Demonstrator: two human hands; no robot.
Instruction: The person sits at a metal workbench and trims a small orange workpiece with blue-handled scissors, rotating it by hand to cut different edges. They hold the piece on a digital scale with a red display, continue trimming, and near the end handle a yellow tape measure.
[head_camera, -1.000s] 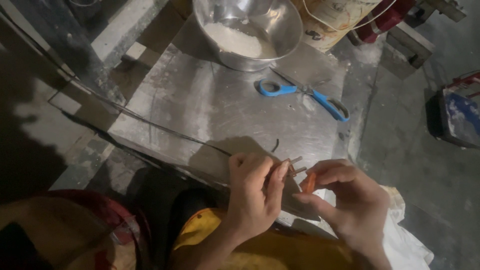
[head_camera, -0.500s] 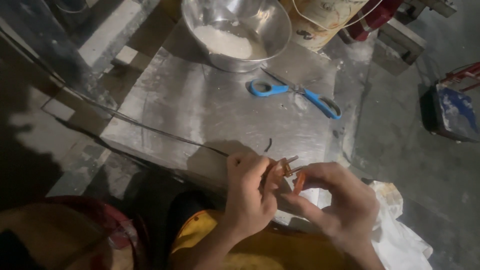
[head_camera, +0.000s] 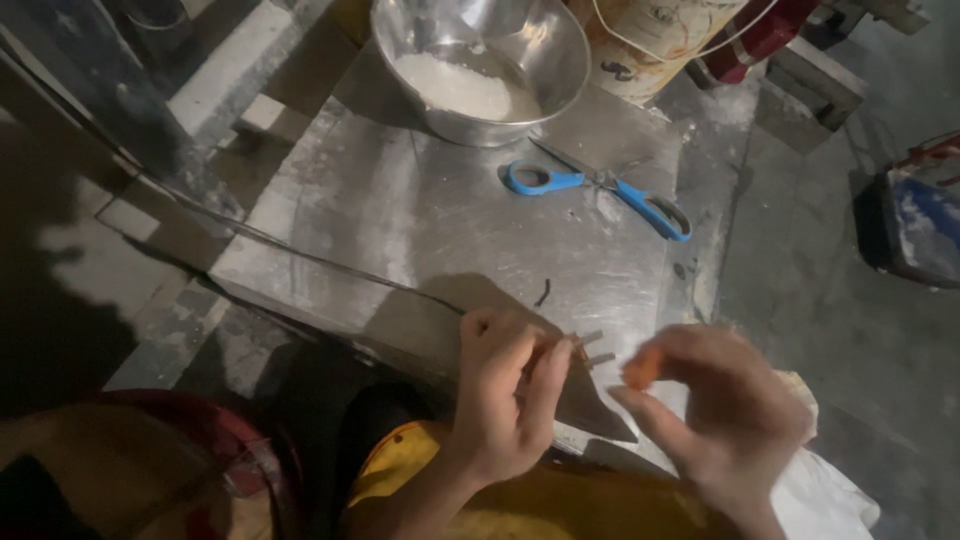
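Note:
My left hand (head_camera: 505, 395) pinches the near end of a long thin dark cable (head_camera: 300, 255) that runs off to the upper left across a metal sheet (head_camera: 430, 220). Two short bare wire ends (head_camera: 592, 346) stick out past its fingertips. My right hand (head_camera: 725, 420), blurred, sits just to the right with a small orange piece (head_camera: 642, 368) pinched between thumb and fingers, a short gap from the wire ends.
Blue-handled scissors (head_camera: 600, 190) lie open on the sheet's far side. A steel bowl (head_camera: 480, 65) with white powder stands behind them, next to a stained bucket (head_camera: 655, 40). A small dark scrap (head_camera: 543, 292) lies mid-sheet. White cloth (head_camera: 830, 490) lies at lower right on the concrete floor.
My right hand has pulled away to the right with the orange piece, leaving the two wire ends bare. The left hand keeps its hold on the cable.

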